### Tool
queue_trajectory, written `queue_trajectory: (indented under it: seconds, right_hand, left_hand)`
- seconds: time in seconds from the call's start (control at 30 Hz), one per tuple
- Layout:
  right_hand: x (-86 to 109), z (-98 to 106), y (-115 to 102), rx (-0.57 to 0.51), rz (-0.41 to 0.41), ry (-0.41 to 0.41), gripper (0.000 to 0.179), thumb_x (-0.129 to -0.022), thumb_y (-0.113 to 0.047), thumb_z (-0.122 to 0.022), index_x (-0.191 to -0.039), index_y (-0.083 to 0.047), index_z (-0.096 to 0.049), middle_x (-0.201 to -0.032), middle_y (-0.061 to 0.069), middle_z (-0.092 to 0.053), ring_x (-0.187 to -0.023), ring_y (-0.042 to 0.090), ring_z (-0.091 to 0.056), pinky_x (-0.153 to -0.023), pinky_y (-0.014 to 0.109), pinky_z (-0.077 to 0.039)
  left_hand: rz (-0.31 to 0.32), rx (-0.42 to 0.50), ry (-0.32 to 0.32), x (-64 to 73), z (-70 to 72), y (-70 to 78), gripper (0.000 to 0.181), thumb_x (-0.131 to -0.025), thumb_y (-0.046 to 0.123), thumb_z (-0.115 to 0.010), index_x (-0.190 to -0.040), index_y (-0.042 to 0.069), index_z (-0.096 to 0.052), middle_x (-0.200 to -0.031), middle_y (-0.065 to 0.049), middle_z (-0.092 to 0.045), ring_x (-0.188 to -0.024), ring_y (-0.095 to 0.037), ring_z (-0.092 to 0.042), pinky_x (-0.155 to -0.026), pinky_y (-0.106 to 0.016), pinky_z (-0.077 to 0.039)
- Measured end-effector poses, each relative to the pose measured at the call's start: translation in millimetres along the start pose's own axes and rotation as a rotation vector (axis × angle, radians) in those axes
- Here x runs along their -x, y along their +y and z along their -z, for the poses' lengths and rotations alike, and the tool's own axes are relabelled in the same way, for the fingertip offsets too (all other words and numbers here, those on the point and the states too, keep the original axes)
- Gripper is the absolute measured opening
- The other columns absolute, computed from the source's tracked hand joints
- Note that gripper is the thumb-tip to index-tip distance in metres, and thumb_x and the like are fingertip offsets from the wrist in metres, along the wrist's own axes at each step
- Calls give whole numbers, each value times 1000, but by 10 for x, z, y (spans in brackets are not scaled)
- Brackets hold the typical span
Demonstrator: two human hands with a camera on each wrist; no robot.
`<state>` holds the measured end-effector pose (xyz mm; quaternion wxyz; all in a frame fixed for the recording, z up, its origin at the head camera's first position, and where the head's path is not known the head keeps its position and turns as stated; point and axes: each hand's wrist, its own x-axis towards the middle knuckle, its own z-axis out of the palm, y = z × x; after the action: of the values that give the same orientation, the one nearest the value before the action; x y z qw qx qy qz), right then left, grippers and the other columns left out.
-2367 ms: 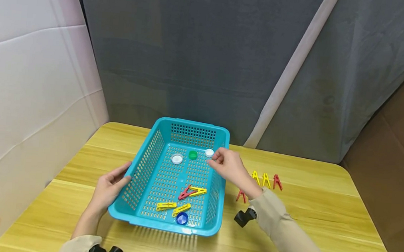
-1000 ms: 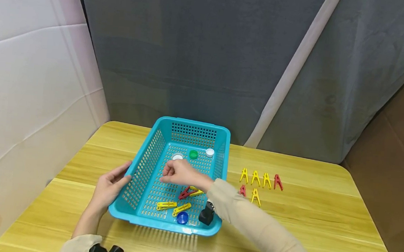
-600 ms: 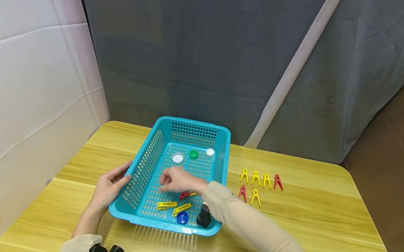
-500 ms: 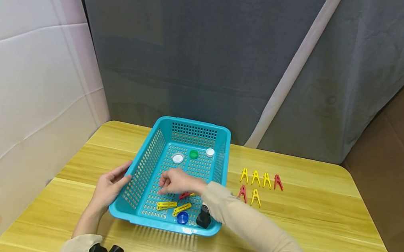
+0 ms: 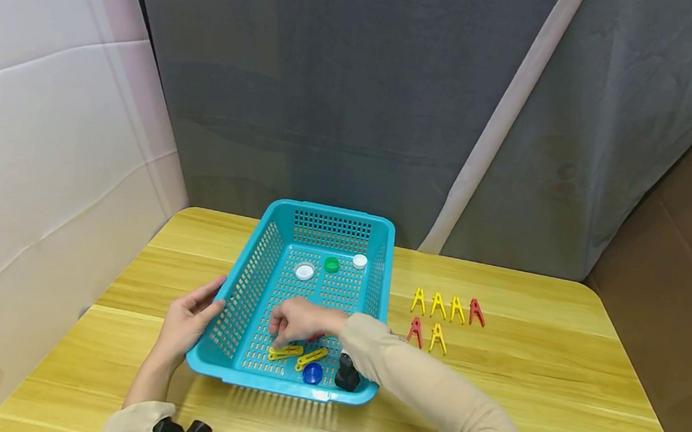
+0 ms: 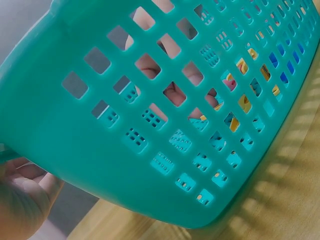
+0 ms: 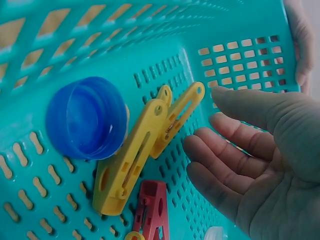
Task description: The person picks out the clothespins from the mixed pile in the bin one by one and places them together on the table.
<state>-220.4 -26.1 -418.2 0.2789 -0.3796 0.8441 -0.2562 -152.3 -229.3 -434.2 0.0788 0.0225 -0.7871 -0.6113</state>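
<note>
My left hand (image 5: 183, 322) grips the left rim of a teal plastic basket (image 5: 281, 390), thumb over the edge. Inside the basket, my right hand (image 5: 300, 320) hovers with loosely curled fingers close above a yellow clothespin (image 5: 286, 353). In the right wrist view the thumb tip is right by that clothespin's end, and nothing sits between the fingers. A second yellow clothespin (image 7: 131, 157) lies beside it, against a blue bottle cap (image 7: 87, 119). Partly hidden under the hand in the head view is a red clothespin (image 7: 151, 210), with a bit of yellow clothespin (image 7: 134, 235) next to it.
Toward the basket's far end lie a larger white cap (image 5: 304, 271), a green cap (image 5: 332, 265) and a small white cap (image 5: 360, 262). Right of the basket, several yellow and red clothespins (image 5: 477, 304) lie in two rows on the wooden table (image 5: 555, 371).
A yellow clothespin has joined the rows on the table since the oldest frame. My right hand has come back into the basket and moved down toward the yellow clothespin. The left hand stays put.
</note>
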Motion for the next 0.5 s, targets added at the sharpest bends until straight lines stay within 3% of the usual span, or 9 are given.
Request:
queue_trajectory:
  seconds: [0.5]
  right_hand:
    - [-43,-67,-21,187,8,-42,12,-74,-7,-78,-84,-6,-70,-70,-8,-61,-65,1,-51,-61,9,-42]
  left_hand:
    - [-1,1,-8,-2,6,0,43,-93,2,-53,-135,-9,-43,-132,-29,-46,-91,12,-53,-75,-11,-48]
